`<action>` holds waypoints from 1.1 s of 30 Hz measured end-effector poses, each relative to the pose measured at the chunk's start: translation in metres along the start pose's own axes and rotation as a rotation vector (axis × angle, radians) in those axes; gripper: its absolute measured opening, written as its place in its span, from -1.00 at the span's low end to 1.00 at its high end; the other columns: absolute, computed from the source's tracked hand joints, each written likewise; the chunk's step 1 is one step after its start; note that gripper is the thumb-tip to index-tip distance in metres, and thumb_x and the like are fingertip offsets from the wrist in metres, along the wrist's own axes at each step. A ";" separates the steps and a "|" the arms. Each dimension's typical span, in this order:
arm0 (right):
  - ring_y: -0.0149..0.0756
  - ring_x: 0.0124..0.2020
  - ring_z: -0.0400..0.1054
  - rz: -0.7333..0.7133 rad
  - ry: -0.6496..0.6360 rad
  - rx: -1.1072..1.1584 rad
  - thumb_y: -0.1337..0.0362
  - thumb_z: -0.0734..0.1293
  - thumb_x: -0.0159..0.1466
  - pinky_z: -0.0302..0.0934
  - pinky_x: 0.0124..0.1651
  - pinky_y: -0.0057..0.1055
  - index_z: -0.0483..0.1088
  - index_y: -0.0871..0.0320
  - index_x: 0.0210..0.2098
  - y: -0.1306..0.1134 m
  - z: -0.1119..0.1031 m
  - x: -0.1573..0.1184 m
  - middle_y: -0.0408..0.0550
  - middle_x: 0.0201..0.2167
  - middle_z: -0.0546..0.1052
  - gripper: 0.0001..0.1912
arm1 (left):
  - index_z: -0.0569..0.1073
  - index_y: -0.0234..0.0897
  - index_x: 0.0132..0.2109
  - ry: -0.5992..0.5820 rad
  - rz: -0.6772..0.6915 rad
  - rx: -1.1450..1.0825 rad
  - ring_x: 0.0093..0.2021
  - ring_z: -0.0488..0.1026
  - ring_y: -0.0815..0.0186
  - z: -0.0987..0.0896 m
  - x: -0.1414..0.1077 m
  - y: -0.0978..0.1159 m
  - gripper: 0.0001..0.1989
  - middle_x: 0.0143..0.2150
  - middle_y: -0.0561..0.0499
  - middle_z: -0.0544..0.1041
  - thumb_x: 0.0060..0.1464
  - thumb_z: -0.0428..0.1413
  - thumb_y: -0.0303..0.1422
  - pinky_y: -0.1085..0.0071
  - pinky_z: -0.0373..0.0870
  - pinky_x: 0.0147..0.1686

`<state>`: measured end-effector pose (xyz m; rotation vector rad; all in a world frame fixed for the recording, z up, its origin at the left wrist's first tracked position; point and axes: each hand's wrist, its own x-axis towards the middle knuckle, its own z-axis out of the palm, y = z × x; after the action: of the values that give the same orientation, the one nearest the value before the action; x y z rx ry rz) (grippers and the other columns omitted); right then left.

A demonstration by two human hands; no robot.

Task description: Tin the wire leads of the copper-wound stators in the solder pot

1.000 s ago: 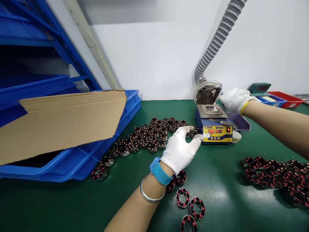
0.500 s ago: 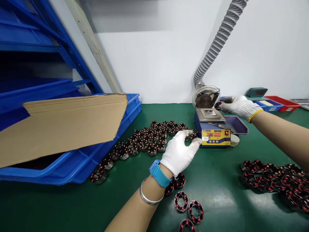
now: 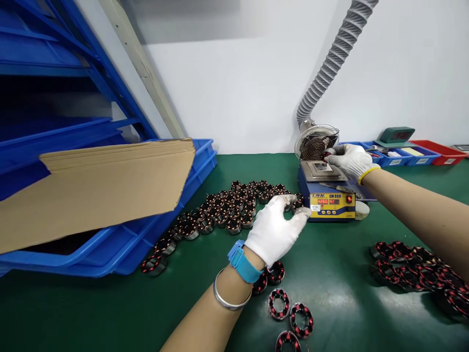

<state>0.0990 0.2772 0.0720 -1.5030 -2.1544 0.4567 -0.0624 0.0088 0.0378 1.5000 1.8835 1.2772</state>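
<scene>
My right hand (image 3: pixel 350 160), in a white work glove with a yellow cuff, grips a small wound motor stator (image 3: pixel 327 153) by its rim. It holds the stator above the square opening (image 3: pixel 323 167) on top of a blue and yellow solder pot (image 3: pixel 331 208). In front of the pot and to its left, my gloved left hand (image 3: pixel 276 230) hovers with thumb and fingers apart and nothing between them. Beyond that hand, copper-wound stators (image 3: pixel 227 208) stand in a crowded group. Several red-and-black stators (image 3: pixel 301 320) lie below my left wrist.
A round fume hood (image 3: pixel 315 143) with a grey hose (image 3: pixel 335 63) rises behind the pot. More stators (image 3: pixel 421 269) lie at right. Cardboard (image 3: pixel 120 186) covers a blue crate (image 3: pixel 200 171) at left. Blue bins (image 3: pixel 395 160) and a red bin (image 3: pixel 445 152) stand at the back right.
My right hand has moved left with the stator, from beside the pot to above its opening. My left hand keeps nearly the same pose. The view has shifted slightly.
</scene>
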 end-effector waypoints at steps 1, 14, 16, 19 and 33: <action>-0.40 -0.19 0.36 0.007 0.019 -0.004 -0.12 0.34 0.25 0.16 -0.04 -0.42 0.44 0.36 0.15 -0.002 0.001 -0.001 0.09 -0.09 0.57 -0.29 | 0.49 -0.28 0.09 -0.005 0.000 0.005 0.16 0.50 0.08 0.000 0.000 0.000 -0.59 0.14 -0.13 0.58 0.18 0.17 -0.14 0.15 0.41 0.21; -0.34 -0.23 0.34 0.058 0.038 -0.101 -0.01 0.43 0.19 0.16 -0.10 -0.39 0.54 0.26 0.05 -0.020 0.017 -0.016 0.05 -0.13 0.57 -0.43 | 0.51 -0.24 0.08 -0.044 0.008 0.084 0.16 0.51 0.10 -0.002 -0.002 0.005 -0.61 0.13 -0.09 0.59 0.18 0.17 -0.14 0.19 0.41 0.20; -0.32 -0.21 0.35 0.068 0.037 -0.115 -0.01 0.44 0.18 0.17 -0.09 -0.39 0.53 0.25 0.04 -0.021 0.017 -0.016 0.06 -0.12 0.57 -0.43 | 0.52 -0.25 0.08 -0.047 0.011 0.097 0.16 0.51 0.09 -0.002 -0.002 0.005 -0.60 0.13 -0.09 0.59 0.18 0.17 -0.14 0.18 0.40 0.20; -0.31 -0.20 0.37 0.073 0.031 -0.123 0.00 0.45 0.19 0.18 -0.09 -0.40 0.54 0.25 0.03 -0.021 0.017 -0.016 0.07 -0.12 0.57 -0.45 | 0.52 -0.26 0.08 -0.046 0.023 0.112 0.16 0.50 0.09 -0.002 -0.002 0.005 -0.60 0.13 -0.11 0.58 0.19 0.16 -0.14 0.19 0.40 0.21; -0.33 -0.14 0.37 0.022 0.021 -0.104 -0.04 0.38 0.23 0.18 -0.01 -0.41 0.49 0.34 0.08 -0.017 0.008 -0.012 0.10 -0.07 0.57 -0.38 | 0.51 -0.27 0.08 -0.067 0.020 0.151 0.18 0.49 0.07 -0.003 -0.003 0.006 -0.59 0.15 -0.13 0.57 0.20 0.15 -0.12 0.17 0.39 0.22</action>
<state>0.0846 0.2598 0.0715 -1.5815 -2.1768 0.3389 -0.0602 0.0053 0.0438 1.6199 1.9637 1.1001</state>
